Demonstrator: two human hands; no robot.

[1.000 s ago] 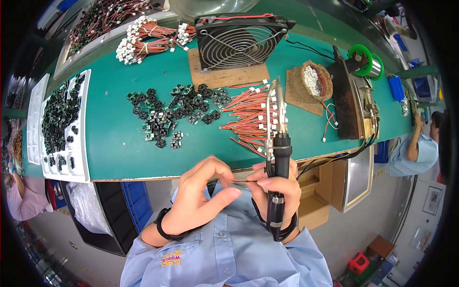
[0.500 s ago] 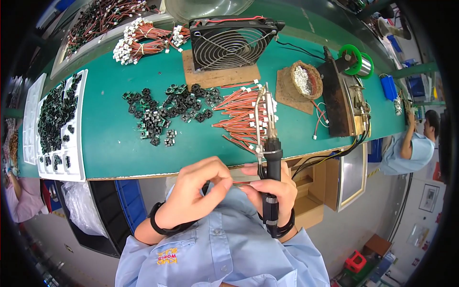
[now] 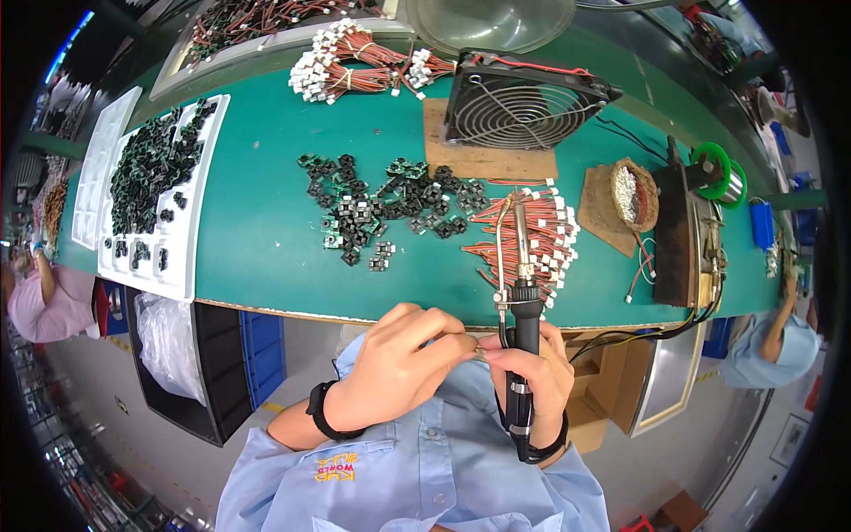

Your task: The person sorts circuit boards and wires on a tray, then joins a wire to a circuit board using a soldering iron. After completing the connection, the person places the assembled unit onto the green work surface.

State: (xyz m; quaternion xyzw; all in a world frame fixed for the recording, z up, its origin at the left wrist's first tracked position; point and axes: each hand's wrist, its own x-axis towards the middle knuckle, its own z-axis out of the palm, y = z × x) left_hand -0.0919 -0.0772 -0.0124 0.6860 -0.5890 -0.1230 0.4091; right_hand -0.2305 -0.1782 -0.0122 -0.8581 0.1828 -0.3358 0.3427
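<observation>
My right hand [image 3: 544, 371] is wrapped round a black soldering iron [image 3: 526, 341], its tip pointing away over the bench and a thin metal tube running alongside. Close beside it, my left hand [image 3: 409, 362] is closed in a pinch, its fingertips meeting the right thumb and forefinger. Between them is a red wire lead, nearly all hidden by the fingers now. Beyond the iron lies a spread of red-and-white wire leads [image 3: 505, 235] with white plugs. Left of these, small black and green parts [image 3: 359, 217] sit in loose heaps on the green bench [image 3: 257, 257].
A black fan [image 3: 523, 106] stands on a wooden board at the back. White trays [image 3: 208, 191] with more parts are at left. Right are a basket of white bits [image 3: 631, 195], a solder reel [image 3: 734, 184] and cables [image 3: 638, 335]. Co-workers sit at both sides.
The hands have come together, and the wire lead that showed between them is now mostly covered. The whole view has shifted, so the bench things appear farther right.
</observation>
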